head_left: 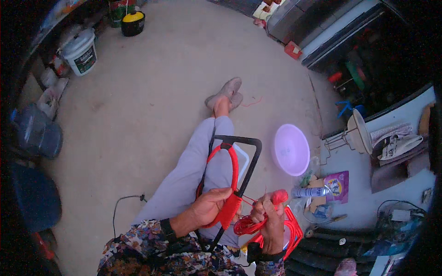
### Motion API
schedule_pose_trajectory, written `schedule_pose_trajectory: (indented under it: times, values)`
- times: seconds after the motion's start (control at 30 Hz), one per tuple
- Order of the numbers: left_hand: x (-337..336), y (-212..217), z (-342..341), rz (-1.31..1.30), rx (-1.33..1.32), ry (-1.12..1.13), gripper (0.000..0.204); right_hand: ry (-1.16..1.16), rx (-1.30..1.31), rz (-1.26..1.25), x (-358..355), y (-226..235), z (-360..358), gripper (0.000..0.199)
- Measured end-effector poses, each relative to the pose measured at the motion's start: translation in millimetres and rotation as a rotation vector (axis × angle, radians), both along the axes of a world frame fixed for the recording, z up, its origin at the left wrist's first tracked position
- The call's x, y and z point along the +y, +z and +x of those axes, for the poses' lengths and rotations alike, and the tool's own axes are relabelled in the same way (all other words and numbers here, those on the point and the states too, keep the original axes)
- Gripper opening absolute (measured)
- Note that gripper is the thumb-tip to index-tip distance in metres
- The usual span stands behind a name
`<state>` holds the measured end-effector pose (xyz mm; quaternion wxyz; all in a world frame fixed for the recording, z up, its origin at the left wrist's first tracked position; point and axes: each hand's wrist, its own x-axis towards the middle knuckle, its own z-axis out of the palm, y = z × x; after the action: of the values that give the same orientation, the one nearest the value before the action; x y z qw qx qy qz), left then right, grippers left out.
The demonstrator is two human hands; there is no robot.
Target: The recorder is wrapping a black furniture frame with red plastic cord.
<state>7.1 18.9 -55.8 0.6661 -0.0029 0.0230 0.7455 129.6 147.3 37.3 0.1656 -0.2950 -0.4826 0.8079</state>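
A red wrapped hoop (232, 172) is gripped at its lower end by the closed left hand (212, 206), over the lap. A coil of red cord (248, 226) is pinched in the closed right hand (271, 216), with a thin strand (247, 200) stretched between the two hands. The strand is best kept taut and each turn laid tight against the last. The hoop is seen as a bright red arc, thickly bound, set against a black frame (244, 158). Farther off, a pale purple basin (291, 149) is seen on the concrete floor (152, 83).
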Motion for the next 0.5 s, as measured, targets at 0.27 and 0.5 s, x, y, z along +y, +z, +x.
schedule_pose_trajectory:
  times: [0.27, 0.5]
  values:
    - [-1.0, 6.7, 1.3, -0.094, 0.050, 0.031, 0.031, -0.032, 0.050, -0.129, 0.6, -8.6, -3.6, 0.014]
    - [5.9, 15.5, -6.3, -0.131, 0.244, -0.049, 0.023, 0.014, 0.049, -0.056, -1.4, -16.1, 2.5, 0.016]
